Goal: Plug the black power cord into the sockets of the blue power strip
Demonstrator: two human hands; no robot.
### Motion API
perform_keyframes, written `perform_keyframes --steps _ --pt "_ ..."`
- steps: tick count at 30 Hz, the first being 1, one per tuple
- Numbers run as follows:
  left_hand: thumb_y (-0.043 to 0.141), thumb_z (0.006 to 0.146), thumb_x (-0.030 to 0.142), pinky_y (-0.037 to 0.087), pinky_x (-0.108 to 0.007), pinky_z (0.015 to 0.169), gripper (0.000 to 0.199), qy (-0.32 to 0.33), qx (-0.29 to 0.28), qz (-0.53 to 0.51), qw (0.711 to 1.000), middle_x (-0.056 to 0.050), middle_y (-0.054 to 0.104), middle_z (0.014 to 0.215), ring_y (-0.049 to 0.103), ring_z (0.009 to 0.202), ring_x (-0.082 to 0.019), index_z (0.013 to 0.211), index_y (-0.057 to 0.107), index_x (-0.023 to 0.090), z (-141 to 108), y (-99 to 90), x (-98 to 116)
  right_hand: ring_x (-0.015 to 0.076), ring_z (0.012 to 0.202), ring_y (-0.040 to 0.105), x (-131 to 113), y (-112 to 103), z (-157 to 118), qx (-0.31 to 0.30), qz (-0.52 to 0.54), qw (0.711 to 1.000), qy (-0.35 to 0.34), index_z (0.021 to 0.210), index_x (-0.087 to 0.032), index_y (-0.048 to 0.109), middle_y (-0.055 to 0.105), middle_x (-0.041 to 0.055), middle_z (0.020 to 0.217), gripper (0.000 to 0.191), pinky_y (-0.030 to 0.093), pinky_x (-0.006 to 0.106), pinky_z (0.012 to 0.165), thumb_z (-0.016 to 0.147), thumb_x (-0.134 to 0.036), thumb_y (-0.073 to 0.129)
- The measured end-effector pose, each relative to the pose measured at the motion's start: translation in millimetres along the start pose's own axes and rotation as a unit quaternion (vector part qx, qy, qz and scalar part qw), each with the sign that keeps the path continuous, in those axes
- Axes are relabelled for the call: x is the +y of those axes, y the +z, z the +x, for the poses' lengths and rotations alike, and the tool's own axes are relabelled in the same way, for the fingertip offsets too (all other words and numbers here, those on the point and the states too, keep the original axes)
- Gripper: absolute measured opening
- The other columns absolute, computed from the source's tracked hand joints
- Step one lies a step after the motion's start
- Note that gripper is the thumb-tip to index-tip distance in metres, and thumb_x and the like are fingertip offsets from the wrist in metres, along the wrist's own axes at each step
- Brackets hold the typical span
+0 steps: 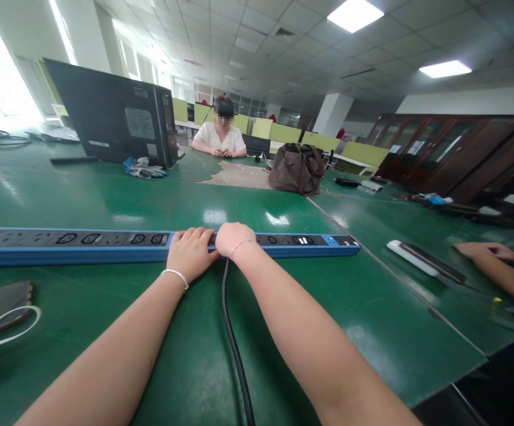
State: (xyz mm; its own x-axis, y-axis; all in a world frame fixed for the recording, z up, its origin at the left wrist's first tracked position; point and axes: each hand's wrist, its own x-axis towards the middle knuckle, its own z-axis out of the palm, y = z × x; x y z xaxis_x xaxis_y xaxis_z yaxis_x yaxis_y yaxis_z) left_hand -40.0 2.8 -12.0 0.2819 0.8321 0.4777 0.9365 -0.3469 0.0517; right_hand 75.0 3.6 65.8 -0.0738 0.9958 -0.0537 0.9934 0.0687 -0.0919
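1. A long blue power strip [119, 255] with a black socket face lies across the glossy green table [150, 207], in front of the person. It runs from the left edge of the view to an end right of centre.
2. The left hand [191, 253], with a thin silver bracelet at the wrist, rests on the strip. Its fingers are loosely bent over the socket face, not clenched, and the thumb reaches toward the other hand.
3. The right hand [234, 238], also wearing a thin bracelet, is just beside it over the sockets. Its fingers are curled closed around the upper end of a thick black cable [233, 331]; the end itself is hidden beneath the hand.
4. The cable runs from the strip's near side down to the bottom edge of the view.
5. At the left, a flat grey object [2, 303] lies near a white cord loop [35, 319].
6. Beyond the strip stand a large black monitor [115, 112], seen from behind, and a brown patterned bag [294, 168]. Blue-and-grey gloves [145, 169] lie by the monitor.
7. Across the table sits a person in a white top [221, 139]; at the right, another person's forearms [500, 266] rest near a white-and-black bar [425, 260].
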Motion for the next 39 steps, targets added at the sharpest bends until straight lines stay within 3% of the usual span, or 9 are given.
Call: perform_keyframes --steps 3,7,14,19,25,28,32,35,39 --pt "0.042 0.087 0.048 0.033 -0.039 0.094 0.045 -0.007 0.002 0.002 1.0 -0.008 0.064 0.12 0.054 0.114 -0.026 0.119 0.058 0.022 0 1.5 0 0.0239 0.092 0.068 6 21 -11 0.085 0.052 0.994 0.04 0.106 -0.013 0.065 0.071 0.0163 0.099 0.031 0.051 0.033 0.076 0.085 -0.023 0.044" --pt "0.04 0.088 0.051 0.034 -0.041 0.093 0.048 -0.005 0.012 0.004 1.0 -0.008 0.064 0.119 0.055 0.112 -0.027 0.119 0.059 0.02 1 2.8 -1 0.0243 0.087 0.069 11 41 -20 0.148 0.094 0.983 0.051 0.117 -0.02 0.059 0.072 0.0105 0.096 0.036 0.05 0.036 0.075 0.089 -0.028 0.038" --pt "0.043 0.086 0.051 0.035 -0.041 0.091 0.047 -0.004 0.021 -0.003 1.0 -0.009 0.066 0.116 0.057 0.11 -0.028 0.117 0.061 0.019 2 2.1 -1 0.0237 0.097 0.066 17 39 -13 0.144 0.144 0.978 0.042 0.12 -0.021 0.059 0.071 0.0092 0.103 0.039 0.046 0.04 0.089 0.087 -0.029 0.041" --pt "0.044 0.085 0.055 0.034 -0.041 0.092 0.05 -0.006 0.022 -0.012 1.0 -0.01 0.066 0.116 0.056 0.111 -0.027 0.117 0.06 0.02 2 3.0 -1 0.0171 0.109 0.06 26 40 -7 0.138 0.266 0.954 0.03 0.118 -0.022 0.063 0.068 0.0039 0.116 0.037 0.041 0.028 0.098 0.085 -0.025 0.045" --pt "0.046 0.084 0.057 0.034 -0.041 0.092 0.05 -0.009 0.023 -0.008 1.0 -0.008 0.065 0.116 0.055 0.112 -0.026 0.117 0.059 0.022 1 2.7 -2 0.0168 0.108 0.059 26 50 -6 0.163 0.322 0.932 0.034 0.114 -0.022 0.065 0.068 0.0023 0.114 0.035 0.041 0.028 0.1 0.084 -0.021 0.048" --pt "0.045 0.083 0.061 0.034 -0.04 0.093 0.054 -0.014 0.012 -0.015 1.0 -0.009 0.065 0.117 0.055 0.111 -0.027 0.117 0.059 0.022 1 1.6 -1 0.0148 0.097 0.062 29 31 -10 0.175 0.368 0.913 0.022 0.115 -0.02 0.064 0.068 0.003 0.109 0.035 0.045 0.027 0.093 0.085 -0.02 0.047" --pt "0.043 0.081 0.067 0.033 -0.041 0.094 0.06 -0.022 -0.006 -0.026 0.999 -0.01 0.064 0.119 0.054 0.113 -0.028 0.118 0.06 0.023 3 0.0 -1 0.0082 0.068 0.062 39 -24 -20 0.218 0.475 0.852 0.016 0.133 -0.024 0.048 0.066 0.0019 0.107 0.044 0.05 0.021 0.066 0.092 -0.026 0.032" --pt "0.042 0.082 0.067 0.033 -0.04 0.096 0.06 -0.03 -0.013 -0.026 0.999 -0.009 0.064 0.12 0.053 0.115 -0.027 0.119 0.059 0.024 3 -0.6 -1 0.0065 0.061 0.058 55 -52 -28 0.228 0.463 0.856 -0.013 0.13 -0.024 0.051 0.065 0.0002 0.097 0.042 0.048 0.019 0.063 0.09 -0.025 0.038" --pt "0.041 0.081 0.068 0.034 -0.04 0.094 0.061 -0.026 -0.016 -0.017 0.999 -0.009 0.065 0.118 0.054 0.113 -0.027 0.118 0.06 0.022 4 -0.7 -1 0.0054 0.051 0.049 89 -51 -36 0.213 0.466 0.859 -0.001 0.126 -0.02 0.053 0.062 -0.001 0.082 0.039 0.049 0.02 0.062 0.088 -0.024 0.042"
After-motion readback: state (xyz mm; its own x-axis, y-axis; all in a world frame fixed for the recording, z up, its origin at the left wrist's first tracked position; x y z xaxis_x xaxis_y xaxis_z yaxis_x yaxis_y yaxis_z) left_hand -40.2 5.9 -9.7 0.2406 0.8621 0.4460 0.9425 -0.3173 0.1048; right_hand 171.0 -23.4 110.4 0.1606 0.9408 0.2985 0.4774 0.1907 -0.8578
